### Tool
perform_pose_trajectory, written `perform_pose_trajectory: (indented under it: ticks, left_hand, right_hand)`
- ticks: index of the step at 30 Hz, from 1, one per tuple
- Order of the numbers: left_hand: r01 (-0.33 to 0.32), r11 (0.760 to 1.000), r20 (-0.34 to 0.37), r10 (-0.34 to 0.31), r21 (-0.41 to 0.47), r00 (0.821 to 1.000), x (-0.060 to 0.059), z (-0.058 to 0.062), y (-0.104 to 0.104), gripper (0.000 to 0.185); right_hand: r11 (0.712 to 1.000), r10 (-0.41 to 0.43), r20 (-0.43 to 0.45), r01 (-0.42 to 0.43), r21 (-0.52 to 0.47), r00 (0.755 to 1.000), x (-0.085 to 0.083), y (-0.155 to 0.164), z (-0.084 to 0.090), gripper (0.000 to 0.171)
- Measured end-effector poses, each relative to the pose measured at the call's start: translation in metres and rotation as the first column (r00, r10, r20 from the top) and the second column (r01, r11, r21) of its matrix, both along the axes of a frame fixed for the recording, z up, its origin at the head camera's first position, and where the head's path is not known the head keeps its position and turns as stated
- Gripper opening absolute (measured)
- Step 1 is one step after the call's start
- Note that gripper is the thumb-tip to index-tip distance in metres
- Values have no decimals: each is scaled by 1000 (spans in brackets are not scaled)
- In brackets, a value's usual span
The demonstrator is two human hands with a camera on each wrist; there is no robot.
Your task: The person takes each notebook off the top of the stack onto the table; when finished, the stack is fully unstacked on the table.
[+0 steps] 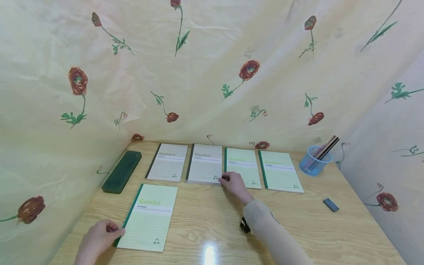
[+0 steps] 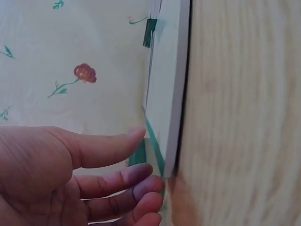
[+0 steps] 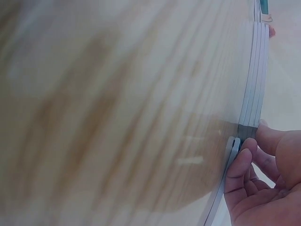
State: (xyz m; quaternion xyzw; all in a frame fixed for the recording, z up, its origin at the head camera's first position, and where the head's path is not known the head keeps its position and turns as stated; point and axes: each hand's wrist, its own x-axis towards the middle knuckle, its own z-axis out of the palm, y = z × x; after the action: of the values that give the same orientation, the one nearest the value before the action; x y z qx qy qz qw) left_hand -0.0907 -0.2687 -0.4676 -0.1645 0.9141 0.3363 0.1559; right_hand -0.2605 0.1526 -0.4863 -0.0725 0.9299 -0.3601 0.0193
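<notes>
- Near notebook (image 1: 148, 217): pale green cover, dark green spine strip, "Gambit" printed in green, ruled lines below; lies flat at the front left of the wooden table (image 1: 212, 224), apart from the back row.
- Left hand (image 1: 97, 239): at the near notebook's lower left corner; fingertips (image 2: 141, 181) curl against the spine edge, thumb stretched above the cover. Whether the corner is actually pinched cannot be told.
- Grey notebook stack (image 1: 204, 163): second in the back row; grey cover, dark spine, several layers visible at the edge in the right wrist view.
- Right hand (image 1: 233, 183): at the stack's near right corner, fingertips (image 3: 240, 165) curled onto the edge where it meets the green notebook (image 1: 240, 167) beside it.
- Back row: a grey notebook (image 1: 168, 162) at the left, a further green notebook (image 1: 279, 170) at the right; all four lie edge to edge or nearly so.
- Open room: bare wood between the near notebook and the right forearm, and along the front edge.
- Margins: dark green case (image 1: 122, 171) at the left, blue pen cup (image 1: 314, 158) and small dark eraser (image 1: 331, 205) at the right.
</notes>
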Motion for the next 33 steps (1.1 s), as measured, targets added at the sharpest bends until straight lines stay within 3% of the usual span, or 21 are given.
perform_pose_trajectory:
  ticks: [4, 8, 13, 17, 21, 26, 29, 33]
  left_hand:
    - [-10, 1000, -7, 9, -20, 1000, -7, 9, -1, 40]
    - [3, 1000, -81, -4, -9, 997, -21, 22, 2, 39]
    - [98, 995, -226, -94, 6, 970, -50, 38, 19, 34]
    - [185, 982, -287, -164, 44, 944, -81, 43, 43, 30]
    - [239, 957, -340, -173, 164, 924, -116, 36, 72, 23]
    - [295, 914, -398, -170, 278, 902, -153, 18, 107, 19]
    - [292, 916, -419, -158, 276, 894, -168, 6, 125, 21]
    - [259, 932, -431, -130, 254, 893, -178, -5, 143, 26]
  right_hand:
    - [1000, 1, 4, -1, -1, 1000, -1, 0, -1, 13]
    - [1000, -4, 9, 4, -1, 1000, -1, 0, 0, 13]
    - [1000, -10, 20, 10, 1, 1000, -1, 0, 0, 15]
    - [1000, -13, 36, 14, -10, 999, 0, 0, 2, 15]
    - [1000, -13, 34, 14, -14, 999, 0, 0, 3, 15]
    - [1000, -6, 17, 6, -15, 1000, -1, 1, 2, 13]
    - [1000, -8, 30, 8, -18, 1000, -2, 1, 2, 13]
    - [1000, -13, 37, 13, -10, 999, -2, 0, 0, 13]
